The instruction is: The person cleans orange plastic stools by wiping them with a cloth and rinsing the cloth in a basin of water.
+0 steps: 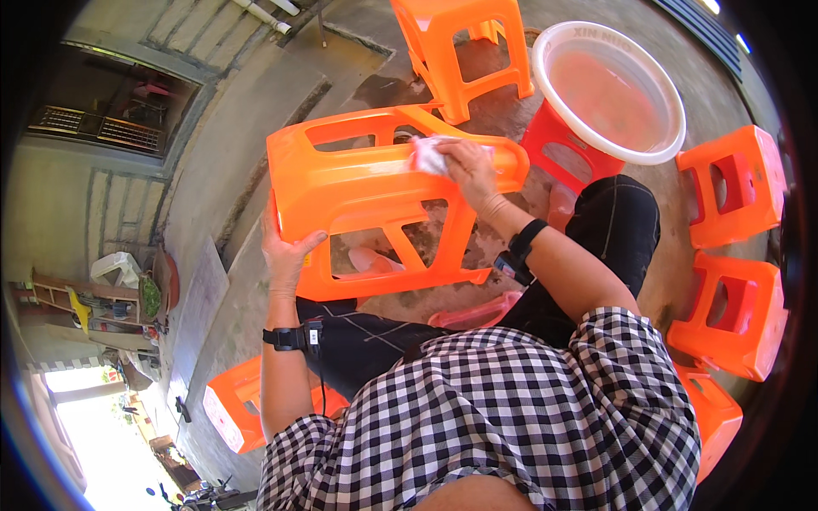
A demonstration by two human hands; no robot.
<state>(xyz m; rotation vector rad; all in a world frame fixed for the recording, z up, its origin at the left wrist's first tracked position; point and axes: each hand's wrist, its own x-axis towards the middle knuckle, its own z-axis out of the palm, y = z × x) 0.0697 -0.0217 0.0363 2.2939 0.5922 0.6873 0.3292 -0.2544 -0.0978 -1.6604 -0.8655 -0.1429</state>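
An orange plastic stool (358, 171) lies tipped on its side in front of me, its legs pointing right. My left hand (285, 252) grips it at the seat end, thumb over the near edge and fingers behind. A white and pink cloth (429, 155) is bunched under my right hand (470, 167), pressed to a leg of the stool towards its foot end. The cloth's edges are slightly blurred.
A white basin (670, 137) of cloudy water rests on a red stool (562, 144) at upper right. Another orange stool (428, 38) stands beyond. More orange stools (735, 185) line the right side, and one stool (236, 402) is at lower left. A pink plastic object (473, 311) lies between my legs.
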